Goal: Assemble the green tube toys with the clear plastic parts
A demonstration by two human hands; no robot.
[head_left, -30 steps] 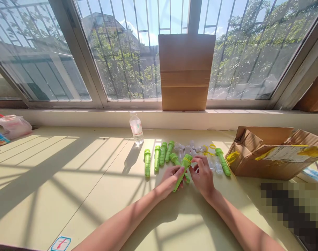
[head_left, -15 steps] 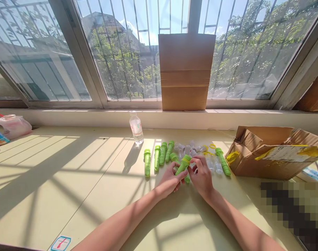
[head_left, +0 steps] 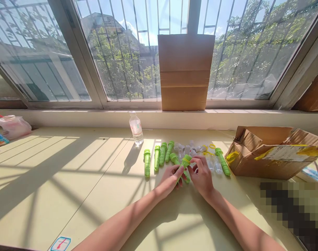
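Note:
My left hand is closed around the body of a green plastic tube, which tilts with its wider, ridged end up and to the right. The fingers of my right hand are curled in a pinch at that ridged end; their tips are partly hidden. Just behind the held tube lies another green tube, partly covered by my hands. More such tubes lie side by side to the left. Beyond my right hand are clear plastic bottles and yellow rings.
An open cardboard box stands at the right, with a lone green tube beside it. Behind the row of tubes is a water bottle. A cardboard sheet leans against the window. A pink container sits far left.
My left hand has shifted its grip, its thumb now lying further up along the tube. The held tube stands slightly steeper. My right hand has stayed at the ridged end.

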